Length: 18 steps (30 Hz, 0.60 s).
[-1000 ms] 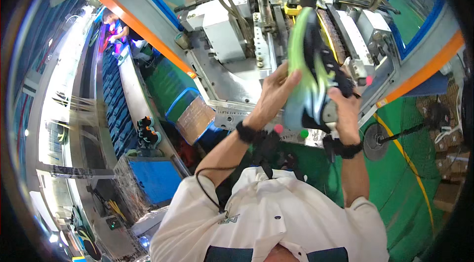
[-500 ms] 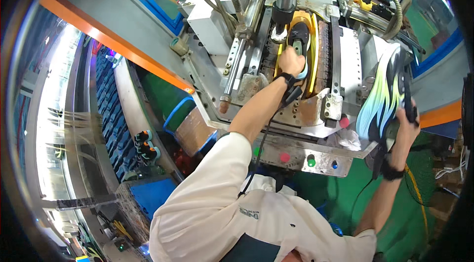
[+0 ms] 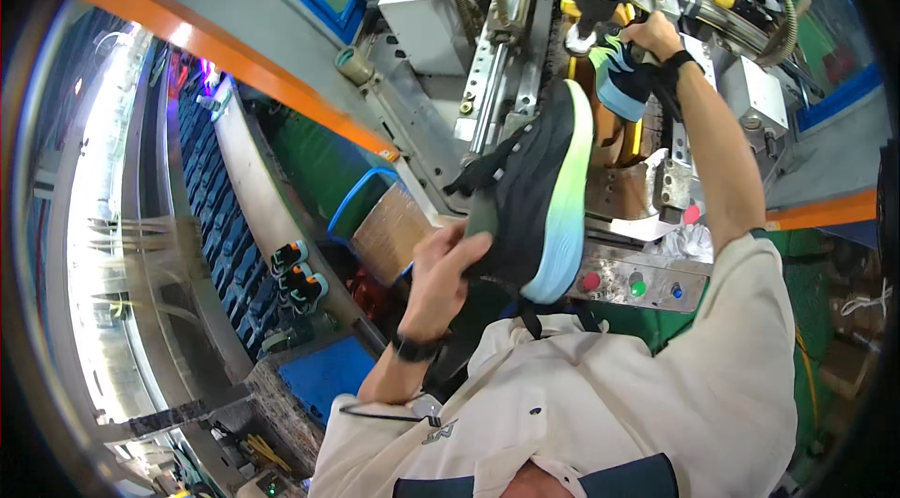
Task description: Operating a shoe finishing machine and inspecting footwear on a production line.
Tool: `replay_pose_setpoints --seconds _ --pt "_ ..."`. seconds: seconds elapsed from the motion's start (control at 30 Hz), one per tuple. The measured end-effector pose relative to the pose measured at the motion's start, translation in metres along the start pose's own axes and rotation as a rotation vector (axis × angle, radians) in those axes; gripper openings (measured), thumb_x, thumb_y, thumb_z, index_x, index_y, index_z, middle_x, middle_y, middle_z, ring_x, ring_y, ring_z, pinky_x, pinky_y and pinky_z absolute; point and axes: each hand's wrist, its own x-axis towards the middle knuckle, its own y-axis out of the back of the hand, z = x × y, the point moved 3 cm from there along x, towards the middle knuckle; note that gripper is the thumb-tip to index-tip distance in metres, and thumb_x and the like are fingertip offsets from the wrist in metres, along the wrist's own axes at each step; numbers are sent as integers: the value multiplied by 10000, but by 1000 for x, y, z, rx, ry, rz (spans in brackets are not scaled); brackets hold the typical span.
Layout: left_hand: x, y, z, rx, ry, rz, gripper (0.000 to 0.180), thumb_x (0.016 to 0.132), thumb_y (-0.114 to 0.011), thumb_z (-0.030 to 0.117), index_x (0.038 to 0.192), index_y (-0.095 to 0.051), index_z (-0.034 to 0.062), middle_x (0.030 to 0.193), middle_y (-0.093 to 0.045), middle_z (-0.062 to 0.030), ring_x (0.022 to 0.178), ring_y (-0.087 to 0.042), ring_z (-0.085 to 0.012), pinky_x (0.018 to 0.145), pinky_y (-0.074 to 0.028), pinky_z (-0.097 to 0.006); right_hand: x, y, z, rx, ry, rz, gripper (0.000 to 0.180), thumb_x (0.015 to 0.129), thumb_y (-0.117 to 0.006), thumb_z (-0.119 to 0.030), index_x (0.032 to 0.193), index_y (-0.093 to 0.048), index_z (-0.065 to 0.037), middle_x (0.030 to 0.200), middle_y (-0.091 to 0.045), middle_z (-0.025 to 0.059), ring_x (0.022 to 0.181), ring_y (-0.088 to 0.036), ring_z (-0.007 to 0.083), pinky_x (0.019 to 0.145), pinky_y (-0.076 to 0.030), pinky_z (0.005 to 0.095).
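My left hand (image 3: 442, 275) is closed at the heel end of a black shoe (image 3: 530, 203), gripping a grey-green piece at its opening. This shoe is tilted in front of my chest, its sole fading from yellow-green to light blue. My right hand (image 3: 653, 35) reaches to the press and grips a second shoe (image 3: 622, 83) with the same colouring. That shoe is over the yellow-edged cradle (image 3: 630, 140), close beside the press head (image 3: 596, 3). Whether it rests on the cradle I cannot tell. A dark band circles each wrist.
A button panel (image 3: 647, 284) runs along the machine's front, with a white crumpled cloth (image 3: 689, 242) above it. On the left, black-and-orange shoes (image 3: 298, 278) sit beside a conveyor (image 3: 211, 188). A blue-framed wooden seat (image 3: 389, 231) stands nearby. An orange rail (image 3: 234, 67) crosses the upper left.
My left hand has drawn a shoe out of the press cradle toward my chest. My right hand has brought the other shoe from the right side over to the cradle. The view has shifted.
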Motion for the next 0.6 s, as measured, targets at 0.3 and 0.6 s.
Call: replay_pose_setpoints --seconds 0.3,0.6 --pt "-150 66 -51 -243 -308 557 379 826 -674 57 1155 -582 -107 1110 -654 -124 954 -639 -160 863 -503 -279 10 -116 1 -14 41 195 695 773 -713 -383 1198 -405 74 1067 -670 266 995 -674 388 855 -537 493" --pt "-228 42 -150 -36 -220 1043 313 848 -677 159 1046 -656 -84 933 -672 -52 772 -607 -106 696 -480 -226 -335 -176 -20 290 1174 -242 125 880 -583 -71 988 -628 -28 973 -647 168 932 -610 360 817 -492 425"
